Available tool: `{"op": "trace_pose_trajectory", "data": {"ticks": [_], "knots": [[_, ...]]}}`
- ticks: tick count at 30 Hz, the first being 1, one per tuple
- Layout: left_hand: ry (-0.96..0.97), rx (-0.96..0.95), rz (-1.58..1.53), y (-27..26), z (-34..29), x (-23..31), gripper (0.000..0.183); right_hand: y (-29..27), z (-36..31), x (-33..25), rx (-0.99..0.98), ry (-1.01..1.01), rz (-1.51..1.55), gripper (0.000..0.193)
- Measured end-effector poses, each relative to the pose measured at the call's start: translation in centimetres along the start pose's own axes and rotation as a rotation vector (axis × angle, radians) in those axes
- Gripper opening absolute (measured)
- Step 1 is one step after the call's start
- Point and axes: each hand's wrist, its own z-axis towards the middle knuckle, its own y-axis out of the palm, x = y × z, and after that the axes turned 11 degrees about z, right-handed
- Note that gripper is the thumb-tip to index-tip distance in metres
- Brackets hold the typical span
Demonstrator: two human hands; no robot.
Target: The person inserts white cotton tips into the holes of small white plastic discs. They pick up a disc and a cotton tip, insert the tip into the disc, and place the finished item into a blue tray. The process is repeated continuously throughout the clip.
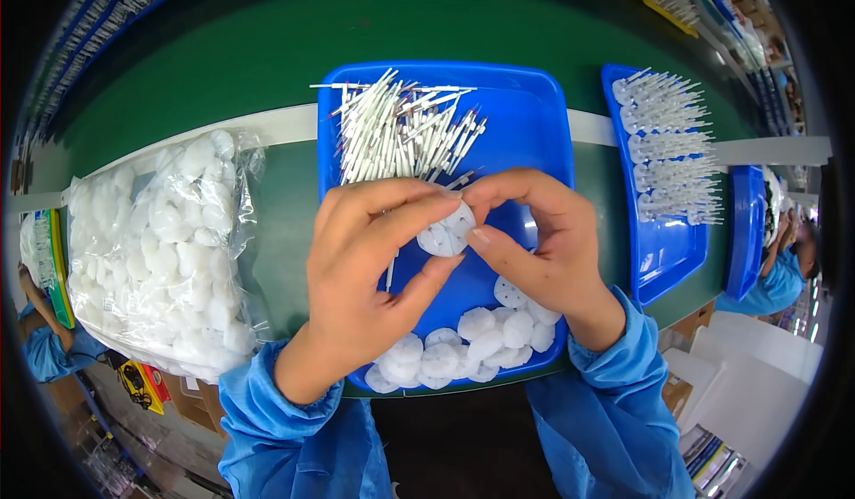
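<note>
Between my two hands, above a blue tray (521,98), is a small round white plastic disc (443,237) with small slots in its face. My left hand (361,263) grips the disc's left side between thumb and fingers. At its right edge, my right hand (543,236) pinches with thumb and forefinger; whether a thin part sits between those fingertips is hidden. Thin white sticks (392,138) with dark ends lie in a loose pile at the tray's far left. Along its near edge are heaped several more white discs (476,343).
Left of the tray, a clear plastic bag (156,258) full of white discs lies on the green table (285,196). To the right, another blue tray (663,272) holds rows of discs with sticks attached (668,147). Other people's blue sleeves (770,285) show at both sides.
</note>
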Motion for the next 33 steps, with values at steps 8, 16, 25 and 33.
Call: {"op": "trace_pose_trajectory", "data": {"ticks": [8,16,25,33], "knots": [[0.133,0.017,0.085,0.4,-0.1,0.1,0.054,0.3,-0.4,1.1,-0.011,0.006,0.123,0.033],[0.113,0.045,0.051,0.8,-0.1,0.0,0.056,-0.1,-0.5,0.9,-0.049,0.076,0.229,0.032],[0.177,-0.007,0.014,0.9,-0.4,-0.4,0.054,0.0,-0.6,0.6,-0.06,0.061,0.234,0.028],[0.019,-0.097,-0.378,0.5,-0.8,-0.2,0.041,-3.0,1.9,-0.7,-0.114,-0.254,-0.766,0.012]]}}
